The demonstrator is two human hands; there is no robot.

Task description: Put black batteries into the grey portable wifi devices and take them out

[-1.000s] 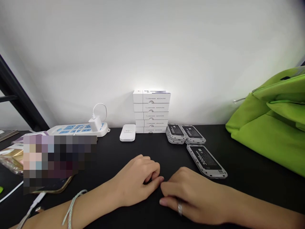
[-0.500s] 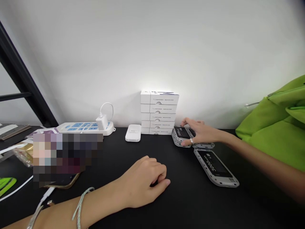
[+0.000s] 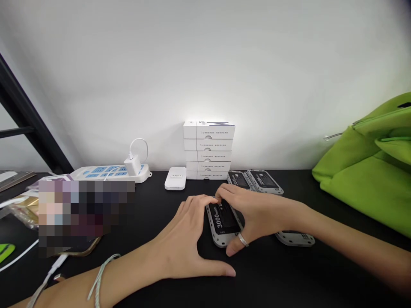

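Observation:
My right hand [image 3: 260,214], wearing a ring, spans a flat grey device with a black 3000mAh battery [image 3: 224,220]; its thumb is at the near edge and its fingers at the far edge. Left of the device is my left hand [image 3: 181,239], with the thumb stretched out and apart from the fingers. The fingertips of both hands come close at the device's far left corner; whether the left ones touch it is hidden. Behind lie two similar grey devices, a left one [image 3: 239,179] and a right one [image 3: 265,182]. Another grey device [image 3: 295,238] is partly hidden under my right forearm.
Several white boxes [image 3: 208,156] are stacked against the wall, beside a small pile of white covers [image 3: 175,179]. A power strip [image 3: 96,172] with a white charger [image 3: 132,164] stands left. A phone [image 3: 91,246] lies nearer. A green bag [image 3: 362,171] is at the right.
My right hand has brought one grey device from the back group to the middle front. My left hand has spread its thumb and moved its fingers towards that device. The view has shifted slightly.

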